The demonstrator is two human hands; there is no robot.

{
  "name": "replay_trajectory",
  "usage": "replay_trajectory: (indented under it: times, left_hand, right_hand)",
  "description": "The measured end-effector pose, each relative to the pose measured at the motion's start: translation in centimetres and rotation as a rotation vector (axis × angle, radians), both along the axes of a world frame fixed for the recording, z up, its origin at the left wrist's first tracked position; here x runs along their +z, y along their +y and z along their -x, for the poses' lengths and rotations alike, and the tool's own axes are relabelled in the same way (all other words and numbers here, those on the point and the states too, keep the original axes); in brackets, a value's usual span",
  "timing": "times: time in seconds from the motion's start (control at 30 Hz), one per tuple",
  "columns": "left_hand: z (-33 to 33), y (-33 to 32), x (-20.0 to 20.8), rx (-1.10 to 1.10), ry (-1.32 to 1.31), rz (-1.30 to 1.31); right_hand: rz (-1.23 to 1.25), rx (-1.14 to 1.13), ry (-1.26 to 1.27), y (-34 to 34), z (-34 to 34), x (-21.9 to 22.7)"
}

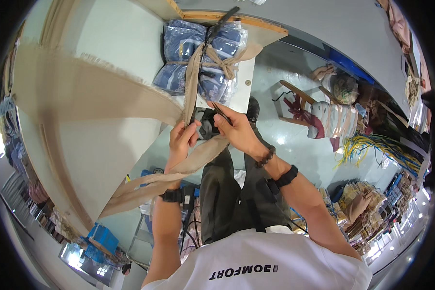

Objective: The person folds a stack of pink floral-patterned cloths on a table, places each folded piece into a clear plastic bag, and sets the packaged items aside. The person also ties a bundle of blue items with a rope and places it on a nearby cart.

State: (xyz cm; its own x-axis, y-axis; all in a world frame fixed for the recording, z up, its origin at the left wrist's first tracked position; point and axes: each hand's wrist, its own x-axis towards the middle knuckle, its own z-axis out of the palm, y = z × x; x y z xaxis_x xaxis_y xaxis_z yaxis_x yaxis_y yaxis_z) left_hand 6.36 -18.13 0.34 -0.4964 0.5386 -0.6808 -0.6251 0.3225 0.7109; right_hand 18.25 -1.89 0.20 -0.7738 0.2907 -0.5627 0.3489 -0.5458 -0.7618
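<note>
A stack of blue folded textiles in clear plastic (pixel 179 41) lies at the edge of the white table, bound crosswise with beige cloth strips and a dark strip (pixel 224 20). A long beige cloth strip (pixel 193 77) runs from the stack down to my left hand (pixel 182 137), whose fingers are closed on it; something dark also shows at the fingertips. My right hand (pixel 237 129), close beside it, pinches a narrow dark piece, probably a strip end. Another length of beige cloth (pixel 198 157) hangs under my hands and over my left forearm.
More wide beige cloth (pixel 106 94) lies across the white tabletop (pixel 116 145) on the left. On the floor at right are a wooden-legged stool (pixel 297 104), a wrapped bundle (pixel 336 118) and yellow and blue cords (pixel 372 150). A blue crate (pixel 103 238) stands at lower left.
</note>
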Motion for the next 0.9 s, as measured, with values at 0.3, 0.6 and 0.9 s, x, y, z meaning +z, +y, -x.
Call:
replay_trajectory:
  times: [0.3, 0.6, 0.9]
  left_hand:
    - [0.7, -2.4, 3.1, -0.166, 0.145, 0.151]
    - [0.4, -1.8, 2.5, -0.234, 0.391, 0.178]
    - [1.4, -1.4, 2.5, -0.067, 0.349, 0.223]
  right_hand:
    - [0.252, 0.204, -0.110, -0.8, 3.2, 0.2]
    - [0.173, 0.216, -0.163, -1.0, 5.8, 1.5]
    - [0.146, 0.077, -0.197, -0.7, 4.6, 1.8]
